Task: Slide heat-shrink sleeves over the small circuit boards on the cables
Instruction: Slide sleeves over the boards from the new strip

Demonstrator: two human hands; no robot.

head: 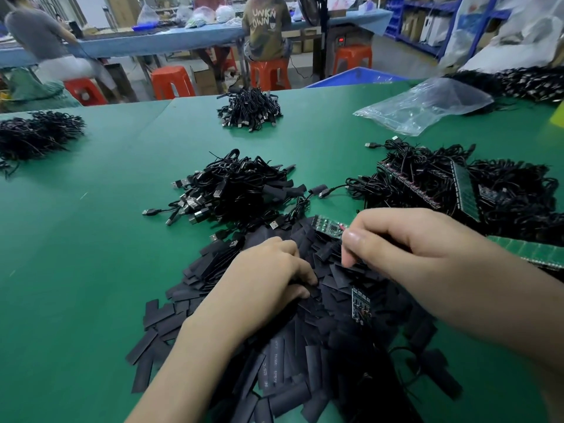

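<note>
Heat-shrink sleeves (pixel 305 337) lie heaped near centre, flat and overlapping, so the left hand (pixel 268 279), fingers curled into the heap and pinching, could lift two together or one pressed too flat to open. Right hand (pixel 406 242), just right of it, pinches a small circuit board (pixel 328 225) by its wired end over the heap's far edge; the USB cable pile (pixel 232 190) beyond could snag its lead.

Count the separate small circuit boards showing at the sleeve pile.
2: one circuit board held at the right hand's fingertips at the pile's far edge, the other lying on the heat-shrink sleeves nearer the camera. More may be buried.
</note>
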